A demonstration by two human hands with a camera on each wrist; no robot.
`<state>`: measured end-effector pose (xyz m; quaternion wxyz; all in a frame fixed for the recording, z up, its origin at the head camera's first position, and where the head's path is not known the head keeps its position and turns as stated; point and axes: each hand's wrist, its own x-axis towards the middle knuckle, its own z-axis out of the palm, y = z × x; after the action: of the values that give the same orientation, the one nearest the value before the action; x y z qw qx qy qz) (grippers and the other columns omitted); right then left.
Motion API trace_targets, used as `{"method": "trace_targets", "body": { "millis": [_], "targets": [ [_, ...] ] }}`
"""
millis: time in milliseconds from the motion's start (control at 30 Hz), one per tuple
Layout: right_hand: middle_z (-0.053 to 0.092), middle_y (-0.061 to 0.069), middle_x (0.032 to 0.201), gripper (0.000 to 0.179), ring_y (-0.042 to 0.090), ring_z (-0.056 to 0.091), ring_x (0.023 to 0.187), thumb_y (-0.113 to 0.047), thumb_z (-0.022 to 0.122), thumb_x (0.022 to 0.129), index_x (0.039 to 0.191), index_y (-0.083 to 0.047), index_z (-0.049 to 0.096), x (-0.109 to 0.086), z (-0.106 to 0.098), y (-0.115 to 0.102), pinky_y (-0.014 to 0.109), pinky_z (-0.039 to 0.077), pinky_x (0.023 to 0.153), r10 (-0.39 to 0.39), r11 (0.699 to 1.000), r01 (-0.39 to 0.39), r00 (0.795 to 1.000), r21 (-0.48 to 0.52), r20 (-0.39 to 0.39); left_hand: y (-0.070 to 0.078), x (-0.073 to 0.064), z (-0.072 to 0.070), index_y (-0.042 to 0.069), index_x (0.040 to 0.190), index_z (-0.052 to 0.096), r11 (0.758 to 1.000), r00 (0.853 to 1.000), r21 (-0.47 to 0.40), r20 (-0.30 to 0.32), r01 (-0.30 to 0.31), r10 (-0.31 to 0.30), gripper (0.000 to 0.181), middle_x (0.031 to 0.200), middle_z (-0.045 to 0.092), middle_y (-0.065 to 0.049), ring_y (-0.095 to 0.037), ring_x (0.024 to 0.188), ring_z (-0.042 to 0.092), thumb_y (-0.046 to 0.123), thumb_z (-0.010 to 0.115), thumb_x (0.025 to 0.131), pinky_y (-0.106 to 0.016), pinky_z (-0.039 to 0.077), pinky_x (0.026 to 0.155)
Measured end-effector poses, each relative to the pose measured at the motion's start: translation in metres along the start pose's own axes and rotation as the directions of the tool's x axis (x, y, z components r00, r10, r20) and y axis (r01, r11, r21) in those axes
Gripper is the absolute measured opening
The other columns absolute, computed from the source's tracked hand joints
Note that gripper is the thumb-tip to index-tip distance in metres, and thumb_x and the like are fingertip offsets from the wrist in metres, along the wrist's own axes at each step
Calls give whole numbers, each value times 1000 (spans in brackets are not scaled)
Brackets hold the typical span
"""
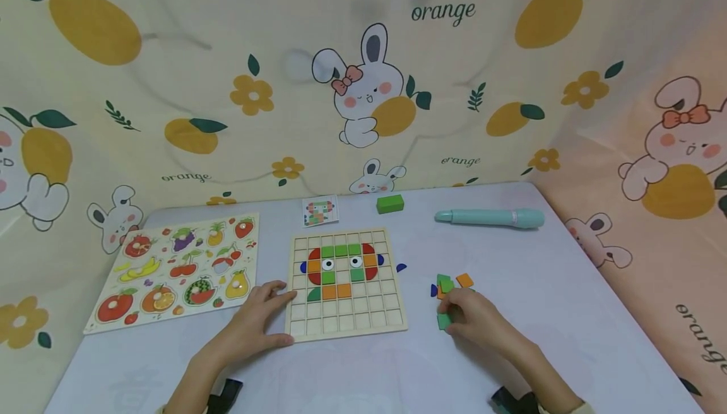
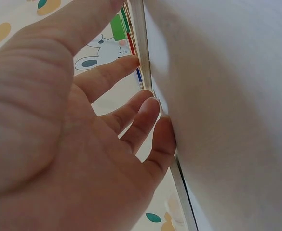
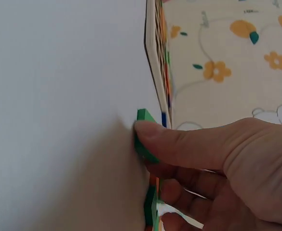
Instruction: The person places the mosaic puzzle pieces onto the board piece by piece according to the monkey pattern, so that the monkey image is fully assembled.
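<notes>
A wooden grid board (image 1: pixel 346 332) lies mid-table with red, orange, green and blue tiles and two eye tiles set in its squares. My left hand (image 1: pixel 258 319) rests at its left edge, thumb and fingers spread, fingertips against the rim. In the left wrist view, the left hand's fingers (image 2: pixel 145 125) look loosely extended. Right of the board, my right hand (image 1: pixel 479 319) pinches a green tile (image 3: pixel 143 137) between thumb and fingers. Beside it lies a small pile of loose tiles (image 1: pixel 445 281), partly hidden by the hand. A blue half-round tile (image 1: pixel 401 267) lies near the board's right edge.
A fruit puzzle board (image 1: pixel 187 269) lies on the left. Behind the grid board are a small pattern card (image 1: pixel 320 211) and a green block (image 1: pixel 390 204). A teal pen (image 1: pixel 488 218) lies at the back right. Printed cloth hangs behind the table.
</notes>
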<state>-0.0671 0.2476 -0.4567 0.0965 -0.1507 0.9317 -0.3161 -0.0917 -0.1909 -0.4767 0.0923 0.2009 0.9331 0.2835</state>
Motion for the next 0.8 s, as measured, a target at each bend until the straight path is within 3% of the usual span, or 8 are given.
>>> {"method": "trace_targets", "body": {
  "millis": [167,333,533,800],
  "targets": [
    [59,-7,84,24,10,51,76,2,78,81,92,-14,64,6,9,-10,24,48,65,-58,995,45,989,94,133,0,0,0,14,142,57,1000,1000,1,-4,-6,6,83,147,43,-10,-27,124,41,48,86,72,-52,44,102],
    [64,-8,92,17,8,54,79,-6,72,90,103,-16,67,24,22,-31,24,50,69,-149,977,110,965,182,216,-1,1,0,14,142,57,1000,1000,6,-4,-17,17,83,146,44,-9,-26,123,42,50,85,72,-51,45,101],
    [68,2,108,19,14,56,91,0,65,94,110,-7,69,57,44,-67,25,50,79,-257,939,213,957,271,138,-3,3,0,15,143,56,1000,1000,3,4,-15,15,83,148,42,-9,-26,125,41,50,85,72,-52,44,102],
    [60,-2,101,24,10,51,87,2,64,94,116,-6,68,94,73,-101,23,48,78,-365,925,351,927,147,84,-1,0,-1,14,142,56,1000,1000,-13,5,-15,15,84,147,43,-10,-28,125,40,51,85,73,-53,43,102]
  ]
}}
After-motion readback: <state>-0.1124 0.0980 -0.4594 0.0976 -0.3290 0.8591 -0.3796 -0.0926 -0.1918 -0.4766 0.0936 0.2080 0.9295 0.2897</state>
